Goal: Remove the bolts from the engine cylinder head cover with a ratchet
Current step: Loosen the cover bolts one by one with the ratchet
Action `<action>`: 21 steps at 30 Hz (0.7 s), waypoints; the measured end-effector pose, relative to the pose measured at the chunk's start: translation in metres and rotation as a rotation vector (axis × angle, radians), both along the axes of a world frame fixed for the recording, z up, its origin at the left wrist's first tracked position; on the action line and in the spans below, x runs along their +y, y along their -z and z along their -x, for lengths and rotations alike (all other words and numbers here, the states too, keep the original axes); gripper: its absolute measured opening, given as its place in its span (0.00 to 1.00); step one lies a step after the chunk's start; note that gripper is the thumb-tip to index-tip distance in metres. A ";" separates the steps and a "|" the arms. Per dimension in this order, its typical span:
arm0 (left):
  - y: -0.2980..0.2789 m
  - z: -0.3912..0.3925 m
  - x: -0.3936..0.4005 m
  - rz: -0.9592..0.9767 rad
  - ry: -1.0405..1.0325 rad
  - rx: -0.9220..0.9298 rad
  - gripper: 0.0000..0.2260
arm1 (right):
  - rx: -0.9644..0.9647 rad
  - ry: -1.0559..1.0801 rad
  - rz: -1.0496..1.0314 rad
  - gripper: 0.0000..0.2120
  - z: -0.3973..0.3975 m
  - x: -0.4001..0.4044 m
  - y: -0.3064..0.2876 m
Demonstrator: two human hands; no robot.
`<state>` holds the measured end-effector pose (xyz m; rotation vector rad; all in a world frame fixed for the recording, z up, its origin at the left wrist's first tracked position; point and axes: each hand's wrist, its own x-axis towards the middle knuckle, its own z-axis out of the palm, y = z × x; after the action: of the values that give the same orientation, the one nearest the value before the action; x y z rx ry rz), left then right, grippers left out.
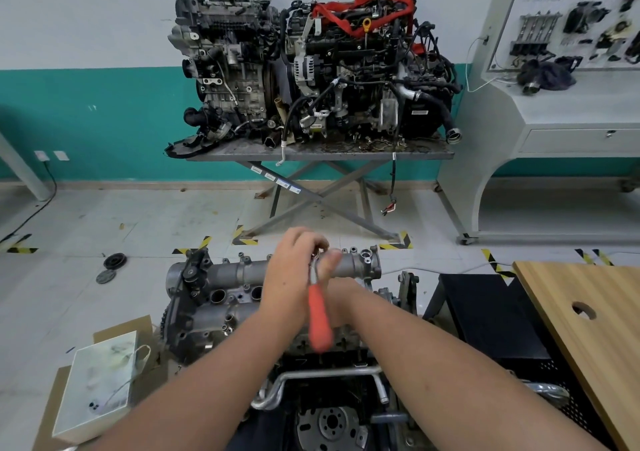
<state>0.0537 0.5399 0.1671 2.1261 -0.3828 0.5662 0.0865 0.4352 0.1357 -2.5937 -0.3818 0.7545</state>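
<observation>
The grey cylinder head cover [235,274] lies across the top of the engine right in front of me. Small bolts [353,250] stand along its far edge. A ratchet with an orange handle [320,326] stands over the cover's middle, its handle hanging toward me and blurred. My left hand [292,270] curls over the ratchet's metal head and hides the socket and the bolt under it. My right hand [334,279] grips the ratchet just below the head, thumb pointing up, and is partly hidden behind the handle.
A white box [100,381] sits on cardboard at the lower left. A black crate [491,312] and a wooden tabletop [588,329] stand close on the right. Two engines rest on a scissor stand [311,154] ahead. Pulley discs [114,262] lie on the floor.
</observation>
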 end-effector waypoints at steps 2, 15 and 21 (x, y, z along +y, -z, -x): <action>0.004 0.002 -0.012 0.470 0.038 0.266 0.14 | 0.010 -0.089 0.129 0.11 -0.001 0.000 0.000; -0.013 -0.019 -0.001 0.863 -0.007 0.786 0.16 | -0.090 -0.048 0.212 0.15 -0.007 -0.001 0.014; -0.038 -0.026 0.018 0.425 0.055 0.963 0.18 | -0.075 -0.049 0.165 0.15 -0.011 -0.005 0.018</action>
<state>0.0792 0.5575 0.2047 1.7209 0.2114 -0.4040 0.0977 0.4305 0.1174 -2.7824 -0.4241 0.7346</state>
